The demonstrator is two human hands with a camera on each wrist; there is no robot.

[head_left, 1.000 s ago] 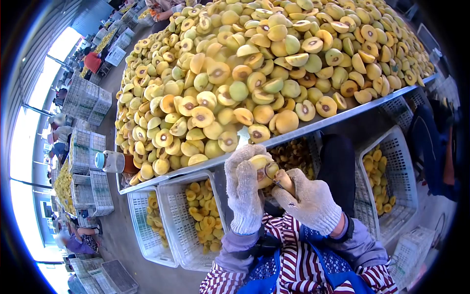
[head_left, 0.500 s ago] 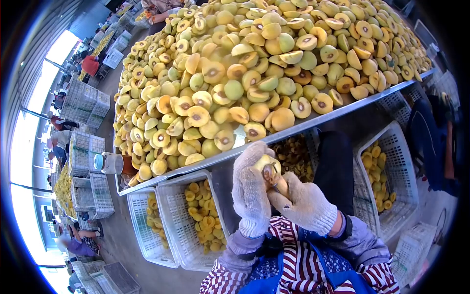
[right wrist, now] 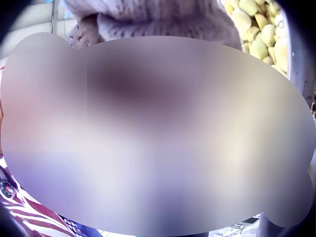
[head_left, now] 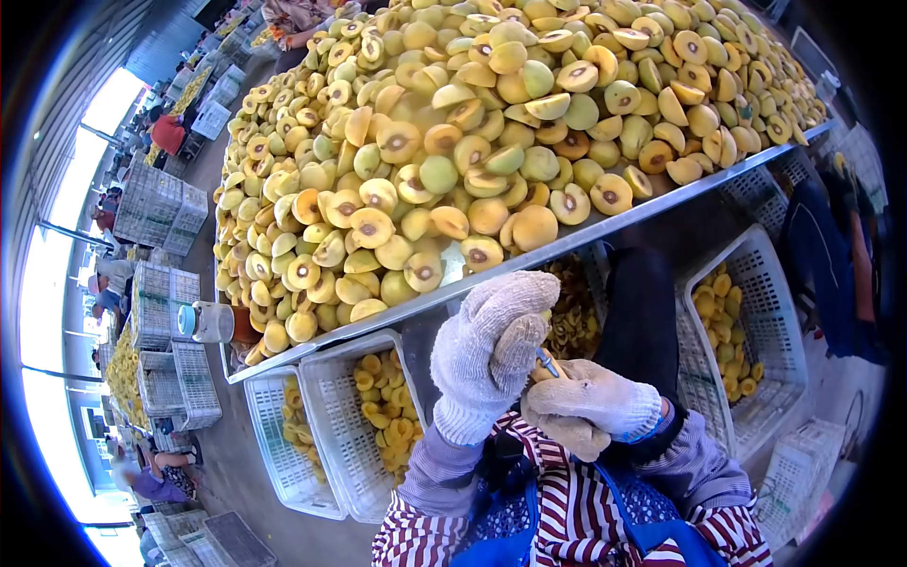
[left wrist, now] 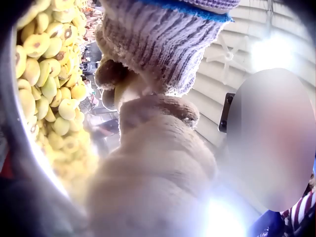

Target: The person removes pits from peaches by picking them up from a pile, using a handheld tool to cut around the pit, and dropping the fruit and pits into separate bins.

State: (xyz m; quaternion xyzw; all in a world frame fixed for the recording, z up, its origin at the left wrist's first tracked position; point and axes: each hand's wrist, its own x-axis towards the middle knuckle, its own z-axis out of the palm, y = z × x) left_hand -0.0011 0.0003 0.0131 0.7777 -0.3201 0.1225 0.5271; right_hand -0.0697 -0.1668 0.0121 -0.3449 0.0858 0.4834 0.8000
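Note:
My left hand [head_left: 487, 350], in a knitted white glove, is raised before the table edge with its fingers curled and thumb folded in. The yellow peach half it held half a second ago is hidden behind its fingers. Just right of it and lower, my gloved right hand [head_left: 595, 402] grips a small pitting tool [head_left: 548, 363] with a wooden handle and metal shaft. The tool's metal end points up at the left thumb. The left wrist view has a knitted glove [left wrist: 153, 173] large and blurred. Blurring covers most of the right wrist view.
A big heap of halved peaches [head_left: 444, 170] covers the metal-edged table [head_left: 605, 230] ahead. White crates [head_left: 331, 402] with peach halves stand below left; another crate [head_left: 784, 350] is at right. A capped jar [head_left: 213, 323] sits at the table's left corner. Other people work far left.
My left hand has turned so its fingers now cover the peach half, which showed before. The right hand has shifted slightly down and back, the tool's metal end coming into sight.

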